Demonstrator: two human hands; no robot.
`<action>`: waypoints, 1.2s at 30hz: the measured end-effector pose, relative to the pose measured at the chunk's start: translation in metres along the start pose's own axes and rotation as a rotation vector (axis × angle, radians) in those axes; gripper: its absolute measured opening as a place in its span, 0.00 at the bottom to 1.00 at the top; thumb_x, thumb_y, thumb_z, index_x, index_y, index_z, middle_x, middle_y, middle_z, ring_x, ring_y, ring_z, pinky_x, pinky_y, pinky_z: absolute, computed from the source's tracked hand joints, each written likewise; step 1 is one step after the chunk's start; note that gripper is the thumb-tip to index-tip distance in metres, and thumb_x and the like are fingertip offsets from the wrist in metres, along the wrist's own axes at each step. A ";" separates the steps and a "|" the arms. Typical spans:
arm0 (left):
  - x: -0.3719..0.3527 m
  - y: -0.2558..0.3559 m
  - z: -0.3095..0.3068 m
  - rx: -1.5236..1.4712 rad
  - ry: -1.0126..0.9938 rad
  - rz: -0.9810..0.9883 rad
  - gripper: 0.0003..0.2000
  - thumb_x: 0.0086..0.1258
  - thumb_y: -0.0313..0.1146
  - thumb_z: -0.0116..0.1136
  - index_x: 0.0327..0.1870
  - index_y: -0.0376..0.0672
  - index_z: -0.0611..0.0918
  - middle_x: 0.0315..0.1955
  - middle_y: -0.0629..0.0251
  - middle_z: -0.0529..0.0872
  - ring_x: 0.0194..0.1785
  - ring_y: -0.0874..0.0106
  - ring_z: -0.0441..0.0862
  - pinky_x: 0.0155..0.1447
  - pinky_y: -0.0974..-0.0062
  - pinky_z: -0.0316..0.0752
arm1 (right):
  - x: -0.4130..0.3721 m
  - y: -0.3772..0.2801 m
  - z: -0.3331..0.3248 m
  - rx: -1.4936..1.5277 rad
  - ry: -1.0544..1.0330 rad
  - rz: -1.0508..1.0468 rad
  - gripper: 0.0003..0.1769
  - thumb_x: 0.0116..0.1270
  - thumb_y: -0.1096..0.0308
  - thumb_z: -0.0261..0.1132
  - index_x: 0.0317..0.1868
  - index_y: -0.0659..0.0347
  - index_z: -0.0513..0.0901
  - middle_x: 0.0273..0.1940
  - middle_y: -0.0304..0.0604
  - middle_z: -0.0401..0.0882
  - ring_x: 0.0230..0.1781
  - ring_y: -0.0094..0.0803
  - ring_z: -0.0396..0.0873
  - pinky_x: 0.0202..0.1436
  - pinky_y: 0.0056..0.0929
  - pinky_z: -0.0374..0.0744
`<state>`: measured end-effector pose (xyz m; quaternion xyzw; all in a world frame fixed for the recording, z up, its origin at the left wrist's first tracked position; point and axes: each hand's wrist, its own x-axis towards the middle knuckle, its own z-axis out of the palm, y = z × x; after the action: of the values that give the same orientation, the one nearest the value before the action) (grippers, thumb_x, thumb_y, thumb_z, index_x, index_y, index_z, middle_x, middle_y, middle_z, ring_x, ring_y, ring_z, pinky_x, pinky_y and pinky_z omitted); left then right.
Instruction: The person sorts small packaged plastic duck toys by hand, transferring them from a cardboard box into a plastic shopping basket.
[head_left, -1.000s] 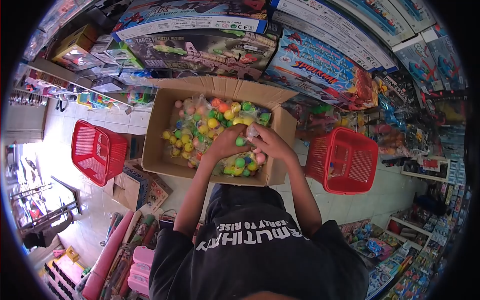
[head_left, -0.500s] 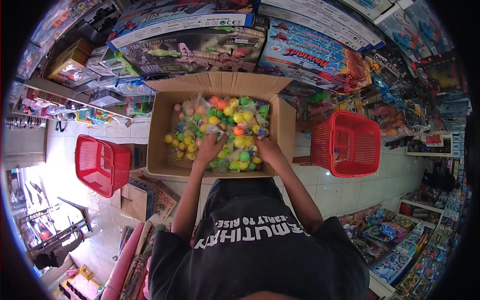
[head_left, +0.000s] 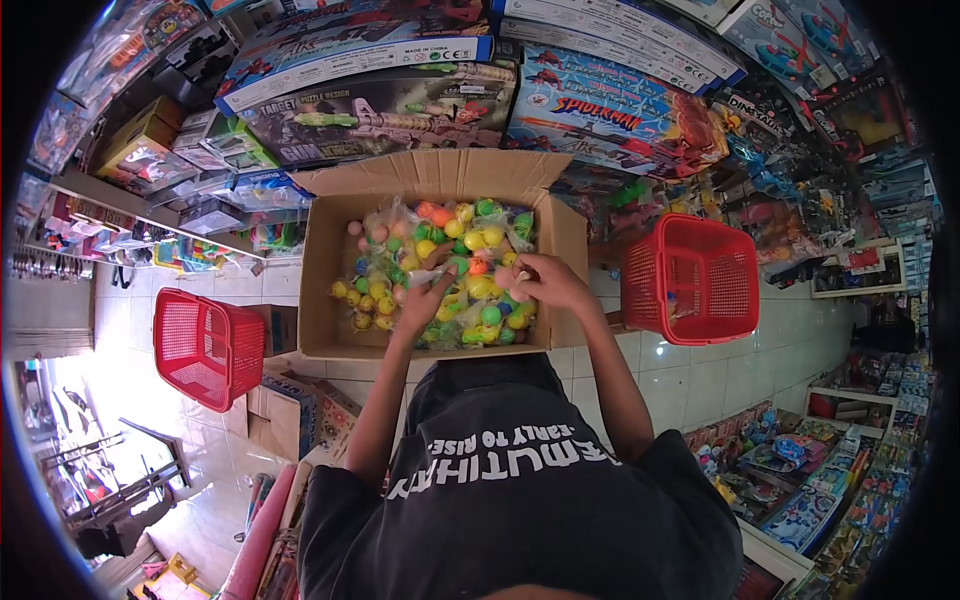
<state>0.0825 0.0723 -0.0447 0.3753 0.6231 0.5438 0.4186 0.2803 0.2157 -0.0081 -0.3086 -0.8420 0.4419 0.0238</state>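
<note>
An open cardboard box (head_left: 330,215) in front of me holds many small coloured balls (head_left: 378,290) in clear plastic bags, mostly yellow, green, orange and pink. My left hand (head_left: 424,300) reaches into the middle of the box, thumb and fingers apart, resting against the bags. At the box's right side, my right hand (head_left: 553,284) is closed in a pinch on a clear bag of pink balls (head_left: 512,284), just above the other bags. Its fingertips partly cover that bag.
Red plastic baskets stand on both sides: one at the left (head_left: 208,345), one at the right (head_left: 705,280). Boxed toy guns (head_left: 390,115) and a Spiderman box (head_left: 610,115) are stacked behind the cardboard box. Toy-filled shelves line both sides over a tiled floor (head_left: 650,385).
My right hand has risen from among the bags and now pinches a bag of pink balls. The left hand has shifted slightly, staying over the middle. The view has moved a little.
</note>
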 end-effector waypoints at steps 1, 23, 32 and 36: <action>-0.001 0.000 -0.002 -0.040 -0.044 0.004 0.19 0.71 0.37 0.50 0.62 0.46 0.69 0.53 0.64 0.74 0.58 0.71 0.69 0.58 0.75 0.66 | 0.002 0.000 -0.001 0.067 -0.030 -0.046 0.11 0.52 0.69 0.64 0.35 0.62 0.75 0.29 0.46 0.77 0.30 0.38 0.77 0.35 0.33 0.74; -0.010 -0.005 -0.007 -0.070 -0.261 0.037 0.25 0.64 0.36 0.59 0.60 0.36 0.69 0.55 0.60 0.72 0.57 0.72 0.69 0.60 0.74 0.64 | 0.033 -0.058 0.025 0.455 -0.241 -0.214 0.10 0.62 0.75 0.58 0.45 0.61 0.74 0.35 0.35 0.74 0.36 0.20 0.72 0.43 0.22 0.72; -0.025 0.013 0.035 -0.399 -0.130 -0.220 0.15 0.69 0.36 0.53 0.52 0.39 0.74 0.39 0.69 0.78 0.43 0.79 0.73 0.48 0.80 0.68 | -0.013 -0.028 0.017 0.342 0.122 -0.239 0.18 0.61 0.69 0.63 0.51 0.62 0.72 0.39 0.38 0.75 0.43 0.24 0.74 0.47 0.26 0.74; -0.028 0.012 0.063 -0.440 -0.204 -0.306 0.15 0.69 0.36 0.53 0.52 0.39 0.74 0.38 0.69 0.78 0.42 0.79 0.73 0.47 0.80 0.68 | -0.052 -0.016 0.006 0.340 0.032 -0.125 0.20 0.58 0.66 0.67 0.49 0.62 0.71 0.39 0.39 0.76 0.42 0.24 0.75 0.44 0.26 0.75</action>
<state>0.1513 0.0711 -0.0338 0.2298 0.4941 0.5558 0.6279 0.3127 0.1759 0.0122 -0.2542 -0.7721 0.5706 0.1165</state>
